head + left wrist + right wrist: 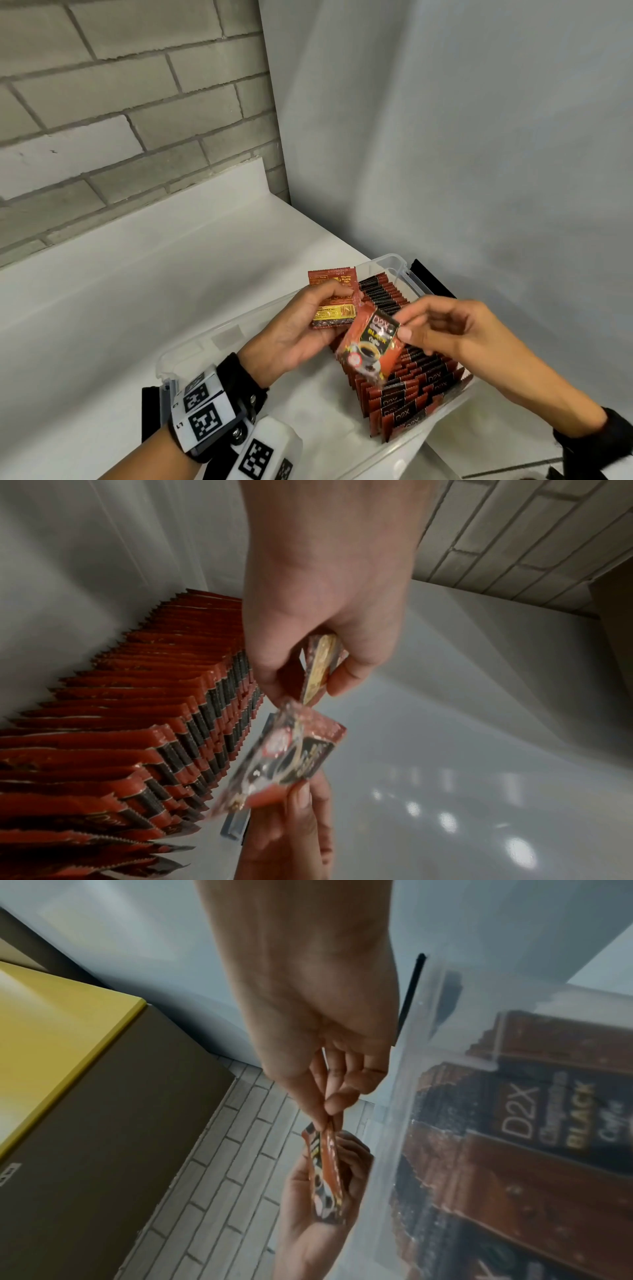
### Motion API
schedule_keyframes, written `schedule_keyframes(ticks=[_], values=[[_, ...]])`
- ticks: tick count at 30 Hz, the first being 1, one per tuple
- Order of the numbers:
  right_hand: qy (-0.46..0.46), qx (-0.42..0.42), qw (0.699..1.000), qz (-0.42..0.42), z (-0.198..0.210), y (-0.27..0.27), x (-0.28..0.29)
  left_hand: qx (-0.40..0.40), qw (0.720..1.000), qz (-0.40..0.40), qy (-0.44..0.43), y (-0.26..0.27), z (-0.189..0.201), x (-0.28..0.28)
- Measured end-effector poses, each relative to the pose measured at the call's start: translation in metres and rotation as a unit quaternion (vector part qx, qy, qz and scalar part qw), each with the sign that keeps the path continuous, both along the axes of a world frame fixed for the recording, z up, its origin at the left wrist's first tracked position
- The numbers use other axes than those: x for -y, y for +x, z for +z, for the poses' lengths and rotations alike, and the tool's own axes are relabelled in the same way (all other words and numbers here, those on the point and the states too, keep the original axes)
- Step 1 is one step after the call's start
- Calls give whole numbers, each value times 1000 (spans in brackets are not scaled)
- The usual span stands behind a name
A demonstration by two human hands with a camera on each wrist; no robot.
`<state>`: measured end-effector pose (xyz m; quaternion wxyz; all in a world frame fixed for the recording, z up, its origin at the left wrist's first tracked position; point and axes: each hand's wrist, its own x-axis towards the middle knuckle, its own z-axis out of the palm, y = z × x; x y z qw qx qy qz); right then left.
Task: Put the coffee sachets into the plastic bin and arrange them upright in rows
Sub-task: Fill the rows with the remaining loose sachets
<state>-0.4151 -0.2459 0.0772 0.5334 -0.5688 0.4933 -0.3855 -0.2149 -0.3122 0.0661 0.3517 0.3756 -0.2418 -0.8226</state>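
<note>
Two sachets are up at frame centre over the plastic bin [212,329]: your left hand [294,329] grips one, your right hand [442,329] pinches another's corner; slot it upright beside the rows [407,377], label matching.

Glossy foil sachets [371,346], clear smooth plastic bin [191,346], rough brick wall [120,102].
</note>
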Motion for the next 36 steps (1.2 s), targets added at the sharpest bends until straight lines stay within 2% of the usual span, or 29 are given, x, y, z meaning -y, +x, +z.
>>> schedule_keyframes(ticks=[4,7,9,11,13,15,18,22,26,36], values=[[11,-82,982,170,7,-6,-10,-12,1000,1,-2,1,0,0],[3,-157,957,243,11,-11,-12,-27,1000,1,-3,1,0,-1],[-16,-161,962,219,13,-11,-11,-24,1000,2,-5,1,-1,0],[-25,-109,985,130,12,-9,-9,-12,1000,0,-6,1,-2,0],[-35,-68,995,64,10,-6,-8,-5,1000,-2,-7,1,-1,0],[-42,-93,990,99,8,-4,-10,-7,1000,-2,-9,1,1,-1],[-42,-175,960,213,8,-2,-14,-8,1000,6,-3,0,2,-1],[-38,-244,928,279,15,-9,-11,-3,1000,14,3,0,1,-1],[-67,-308,901,297,13,-16,-5,-15,1000,5,-5,0,2,-2],[-69,-346,876,327,5,-9,4,-10,999,-9,-38,1,-2,1]])
